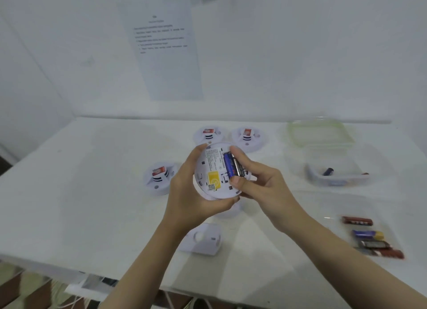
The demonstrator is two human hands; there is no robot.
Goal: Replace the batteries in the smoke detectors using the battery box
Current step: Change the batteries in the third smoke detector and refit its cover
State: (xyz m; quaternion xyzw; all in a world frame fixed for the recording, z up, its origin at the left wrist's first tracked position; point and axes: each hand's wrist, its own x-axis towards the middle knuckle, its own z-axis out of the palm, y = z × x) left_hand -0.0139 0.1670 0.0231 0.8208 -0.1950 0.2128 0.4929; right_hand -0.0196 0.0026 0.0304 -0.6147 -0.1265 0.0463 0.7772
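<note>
Head view. Your left hand (pixel 184 188) grips the smoke detector (pixel 209 170) by its rim, fingers curled over the top edge and thumb under the lower edge, so the detector is held off the table with its back facing you. Your right hand (pixel 261 184) pinches the battery pair (pixel 233 166) seated in the detector's bay, forefinger at the upper ends and thumb at the lower ends; one cell is blue, the other dark. A yellow label sits just left of the bay. The surface is a white table (pixel 92 193), lightly smudged, butted against a white wall. Three more detectors rest on it: two side by side behind your hands (pixel 209 134) (pixel 249 138) and one to the left (pixel 159 177). The battery box (pixel 335 179), clear plastic, stands to the right with one dark cell (pixel 328 171) inside; its green-rimmed lid (pixel 321 133) lies just behind it. Four loose batteries (pixel 369 236) lie in a row near the right front edge. A white cover piece (pixel 201 239) lies below your wrists. A printed sheet (pixel 166 50) hangs on the wall, text too blurred to read. Floor and cables show below the table's front edge.
</note>
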